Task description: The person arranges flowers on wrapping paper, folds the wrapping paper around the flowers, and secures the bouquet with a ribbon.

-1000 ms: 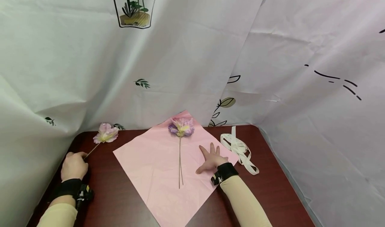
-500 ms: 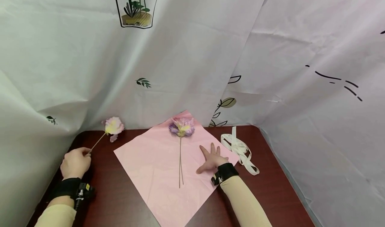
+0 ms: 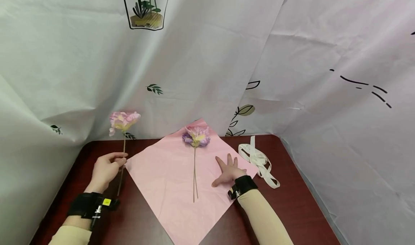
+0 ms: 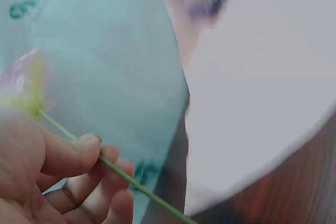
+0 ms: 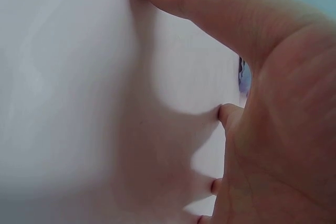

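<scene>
Between thumb and fingers, my left hand (image 3: 106, 168) pinches the thin stem of a pink artificial flower (image 3: 124, 120). That flower stands nearly upright at the left corner of the pink wrapping paper (image 3: 168, 187). In the left wrist view its green stem (image 4: 126, 176) slants down to the right past the fingertips. My right hand (image 3: 229, 171) lies on the paper's right part with fingers spread, touching it with the fingertips. Two stems cross on the paper under a pink and purple bloom (image 3: 196, 137); whether these are two flowers is hard to tell.
A loosely coiled white ribbon (image 3: 257, 158) lies beside the paper's right corner on the dark red table (image 3: 291, 201). Behind the table hangs a pale printed curtain (image 3: 201, 57), which also closes in both sides.
My left hand has lifted the flower from the table's left side and carried it right, turning it nearly upright. The right hand stays in place on the paper.
</scene>
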Tool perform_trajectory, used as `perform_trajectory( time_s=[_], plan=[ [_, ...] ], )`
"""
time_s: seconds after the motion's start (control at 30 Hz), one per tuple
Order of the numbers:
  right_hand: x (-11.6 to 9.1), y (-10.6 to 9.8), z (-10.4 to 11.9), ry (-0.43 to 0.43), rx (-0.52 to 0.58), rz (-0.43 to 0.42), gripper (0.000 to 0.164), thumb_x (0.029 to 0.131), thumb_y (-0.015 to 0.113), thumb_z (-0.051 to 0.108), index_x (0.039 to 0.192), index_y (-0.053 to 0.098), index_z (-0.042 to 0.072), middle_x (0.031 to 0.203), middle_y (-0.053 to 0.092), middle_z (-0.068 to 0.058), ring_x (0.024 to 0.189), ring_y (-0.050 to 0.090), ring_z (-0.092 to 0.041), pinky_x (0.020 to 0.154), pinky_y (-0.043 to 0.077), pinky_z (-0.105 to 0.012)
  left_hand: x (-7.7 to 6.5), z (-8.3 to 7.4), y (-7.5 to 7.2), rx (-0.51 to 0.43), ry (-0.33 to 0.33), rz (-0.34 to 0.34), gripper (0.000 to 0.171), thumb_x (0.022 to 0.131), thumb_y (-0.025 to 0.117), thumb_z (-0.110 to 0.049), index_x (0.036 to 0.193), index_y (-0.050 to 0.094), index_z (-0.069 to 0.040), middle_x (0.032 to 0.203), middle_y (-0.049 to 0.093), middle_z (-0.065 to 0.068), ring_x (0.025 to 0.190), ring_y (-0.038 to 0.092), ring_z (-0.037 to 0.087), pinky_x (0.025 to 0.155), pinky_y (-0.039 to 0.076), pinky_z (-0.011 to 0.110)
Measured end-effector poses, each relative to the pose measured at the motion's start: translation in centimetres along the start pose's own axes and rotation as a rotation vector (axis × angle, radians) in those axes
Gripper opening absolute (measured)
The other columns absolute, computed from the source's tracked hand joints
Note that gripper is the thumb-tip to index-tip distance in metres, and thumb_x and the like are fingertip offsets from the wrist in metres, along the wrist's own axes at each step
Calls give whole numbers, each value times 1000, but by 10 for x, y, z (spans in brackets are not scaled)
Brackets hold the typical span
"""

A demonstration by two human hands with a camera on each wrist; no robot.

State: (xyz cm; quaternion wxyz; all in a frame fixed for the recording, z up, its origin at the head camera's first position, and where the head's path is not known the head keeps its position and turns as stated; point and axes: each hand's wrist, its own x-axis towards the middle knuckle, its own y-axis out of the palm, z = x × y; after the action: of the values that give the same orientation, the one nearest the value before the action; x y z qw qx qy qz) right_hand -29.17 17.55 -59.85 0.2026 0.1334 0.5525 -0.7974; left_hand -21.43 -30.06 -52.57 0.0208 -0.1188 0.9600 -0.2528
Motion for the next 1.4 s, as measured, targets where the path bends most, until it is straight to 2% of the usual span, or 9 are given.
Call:
perform_trajectory(
  time_s=[0.1,0.2,0.33,0.63,0.83,0.97,1.13,1.4],
  plan=[
    [-1,-1,1,3,-10,6,129,67,92,64,171,19,44,178,-15,-16,160,-17,-48,103,6,-94,-7,-15,17,-126,7,50,32,105,65,-2,134,67,10,107,73,25,80,73,19,69,61,26],
    [-6,-4,4,-2,-22,-9,128,67,92,65,171,22,43,178,-10,-17,160,-13,-49,103,8,-94,-13,-26,35,-203,13,81,32,105,64,1,135,67,10,105,71,26,80,73,21,71,62,28],
    [-8,-6,6,0,-24,-11,128,66,92,68,171,22,43,178,-9,-18,160,-12,-49,101,9,-95,-17,-36,61,-268,4,127,31,105,63,1,135,67,9,101,71,23,80,72,18,71,62,26],
    [-4,-2,1,-14,-10,-23,132,62,92,72,170,23,44,178,-8,-21,160,-11,-52,98,10,-97,-17,-46,122,-365,-16,190,30,107,60,3,134,68,10,95,71,25,79,72,17,73,63,29],
    [0,0,-2,-10,5,-28,129,64,93,67,171,23,43,178,-9,-18,160,-13,-49,102,7,-94,-16,-48,156,-442,-48,250,30,106,58,5,134,66,12,99,70,29,78,72,17,71,62,28],
    [0,-1,-2,2,3,-5,127,68,92,64,171,22,43,178,-12,-17,160,-15,-48,105,7,-93,-15,-51,173,-480,-62,269,30,105,58,7,133,65,15,100,70,32,76,72,16,70,62,27],
    [1,-1,-1,7,-5,-14,126,68,93,63,171,22,44,178,-12,-15,160,-15,-48,106,8,-92,-11,-53,189,-520,-84,276,29,105,59,8,131,65,17,97,72,28,73,71,15,69,62,28],
    [-2,-2,0,-5,-9,-8,130,65,93,68,171,22,44,178,-11,-17,160,-15,-50,102,8,-95,-4,-52,206,-489,-88,279,28,105,57,8,130,68,15,95,71,27,72,70,17,67,61,30]
  ],
)
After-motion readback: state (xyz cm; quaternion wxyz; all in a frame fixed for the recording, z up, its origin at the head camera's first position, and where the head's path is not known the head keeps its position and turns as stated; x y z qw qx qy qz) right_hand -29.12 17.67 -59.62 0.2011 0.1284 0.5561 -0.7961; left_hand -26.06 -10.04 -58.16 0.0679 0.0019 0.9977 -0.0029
